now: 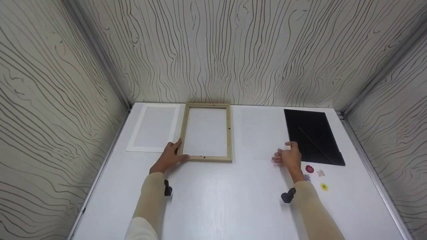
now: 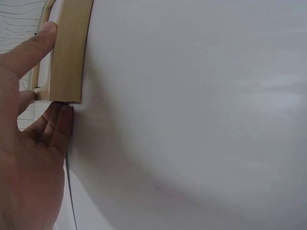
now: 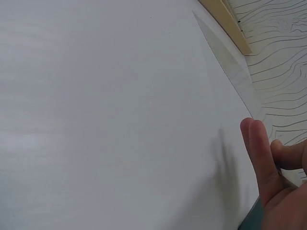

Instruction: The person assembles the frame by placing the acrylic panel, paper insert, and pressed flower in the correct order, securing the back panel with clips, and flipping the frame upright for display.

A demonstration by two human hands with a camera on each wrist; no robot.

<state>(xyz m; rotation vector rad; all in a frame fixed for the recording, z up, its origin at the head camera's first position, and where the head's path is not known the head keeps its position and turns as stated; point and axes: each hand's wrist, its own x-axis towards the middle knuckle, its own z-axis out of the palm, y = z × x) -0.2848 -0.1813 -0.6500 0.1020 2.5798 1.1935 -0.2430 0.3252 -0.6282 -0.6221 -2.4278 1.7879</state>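
Observation:
My left hand (image 1: 168, 158) grips the lower left corner of a light wooden picture frame (image 1: 229, 133). Its thumb lies on the bottom rail, and its other fingers go round the left side, partly hidden in the left wrist view. Over the lower right corner of a faint clear sheet (image 1: 260, 130), my right hand (image 1: 289, 158) hovers beside the black backing board (image 1: 310, 128). Two of its fingers (image 3: 259, 143) stretch out straight in the right wrist view, their tips right at the sheet's edge.
A white mat border (image 1: 133, 140) lies left of the frame. Small pressed flowers, among them a red one (image 1: 309, 169), a pale pink one (image 1: 320, 173) and a yellow one (image 1: 324, 186), lie below the board. Patterned panels (image 1: 213, 50) wall in the white table (image 1: 213, 206).

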